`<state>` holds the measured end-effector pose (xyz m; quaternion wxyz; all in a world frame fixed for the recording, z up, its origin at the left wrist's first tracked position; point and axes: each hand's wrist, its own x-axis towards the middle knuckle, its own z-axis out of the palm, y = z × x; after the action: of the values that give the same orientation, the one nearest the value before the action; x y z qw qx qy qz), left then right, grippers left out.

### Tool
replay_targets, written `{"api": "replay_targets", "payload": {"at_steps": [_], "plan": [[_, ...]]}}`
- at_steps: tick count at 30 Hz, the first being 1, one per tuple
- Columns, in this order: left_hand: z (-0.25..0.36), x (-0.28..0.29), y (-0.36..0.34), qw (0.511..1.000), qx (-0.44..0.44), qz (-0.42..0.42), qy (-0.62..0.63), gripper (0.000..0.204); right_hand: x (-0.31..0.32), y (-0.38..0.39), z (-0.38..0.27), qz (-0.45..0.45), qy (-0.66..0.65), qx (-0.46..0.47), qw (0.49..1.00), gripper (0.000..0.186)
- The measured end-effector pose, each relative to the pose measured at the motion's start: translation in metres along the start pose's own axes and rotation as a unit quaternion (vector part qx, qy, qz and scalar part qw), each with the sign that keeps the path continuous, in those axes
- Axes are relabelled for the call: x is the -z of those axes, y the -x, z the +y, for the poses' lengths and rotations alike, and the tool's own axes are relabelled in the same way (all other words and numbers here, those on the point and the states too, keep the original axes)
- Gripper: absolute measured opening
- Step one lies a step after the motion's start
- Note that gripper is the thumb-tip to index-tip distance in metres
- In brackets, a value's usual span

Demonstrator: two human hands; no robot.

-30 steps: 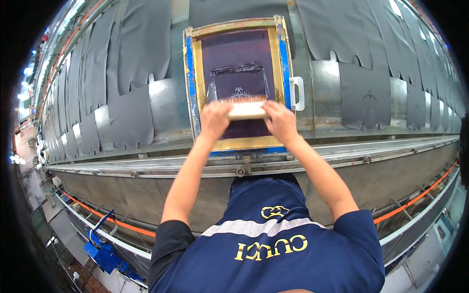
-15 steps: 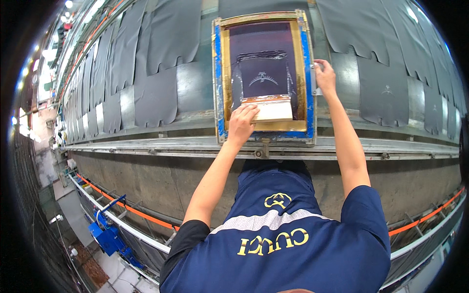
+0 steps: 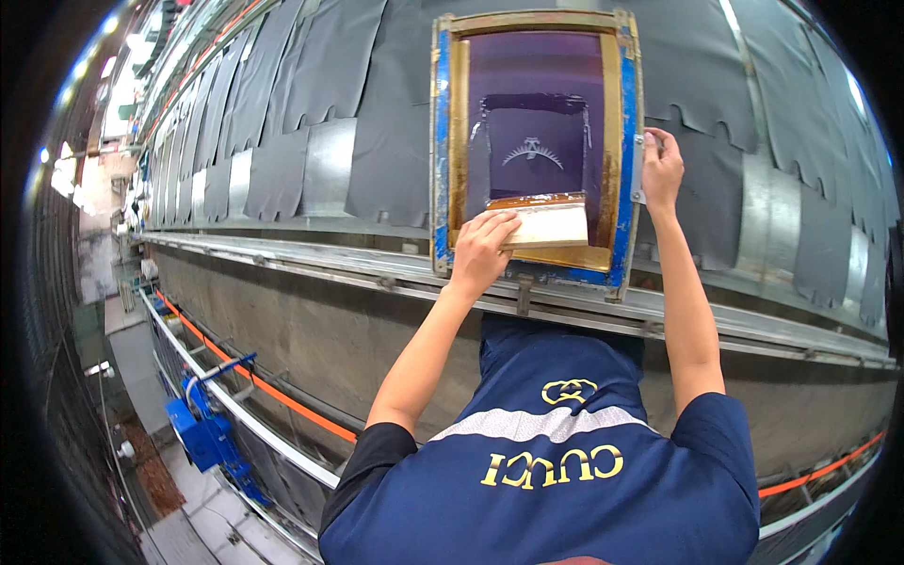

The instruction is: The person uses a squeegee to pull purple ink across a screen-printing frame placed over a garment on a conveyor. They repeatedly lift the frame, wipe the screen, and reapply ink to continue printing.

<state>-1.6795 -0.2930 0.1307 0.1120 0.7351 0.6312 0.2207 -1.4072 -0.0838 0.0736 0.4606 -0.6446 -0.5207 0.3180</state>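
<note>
Left grip: left hand (image 3: 482, 247) is curling over the squeegee (image 3: 549, 224), fingers pressed together on its pale wooden block.
Right grip: right hand (image 3: 661, 169) is pinching the white side handle (image 3: 639, 169) of the screen frame (image 3: 537, 146).
Screen frame: rectangular, blue-taped rim, gold inner border, purple mesh carrying an arched design; squeegee is resting inside at its near end.
Worktop (image 3: 395, 273): long metal printing table, where dark grey fabric panels (image 3: 282, 113) are lying flat in rows.
</note>
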Motion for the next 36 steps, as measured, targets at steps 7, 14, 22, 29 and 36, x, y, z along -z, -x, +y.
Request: {"api": "replay_targets", "payload": {"at_steps": [7,14,22,29,36], "plan": [[-0.126,0.102,0.027,0.999,-0.012,-0.028,-0.041,0.049,-0.124,0.078,-0.072,-0.008,-0.05,-0.04,0.998,0.02],[-0.182,0.128,0.053,0.998,-0.031,-0.003,-0.048,0.052,-0.176,0.102,-0.096,-0.022,-0.004,-0.041,0.999,0.019],[-0.199,0.12,0.095,0.996,-0.08,-0.041,-0.024,0.055,-0.189,0.101,-0.071,-0.012,0.06,-0.041,0.997,0.021],[-0.234,0.089,-0.006,0.993,-0.083,0.05,-0.073,0.033,-0.158,0.098,-0.128,-0.167,0.277,0.217,0.921,0.039],[-0.25,0.117,-0.132,0.999,-0.052,-0.013,-0.006,0.039,-0.208,0.087,-0.167,-0.221,0.271,0.322,0.88,0.037]]}}
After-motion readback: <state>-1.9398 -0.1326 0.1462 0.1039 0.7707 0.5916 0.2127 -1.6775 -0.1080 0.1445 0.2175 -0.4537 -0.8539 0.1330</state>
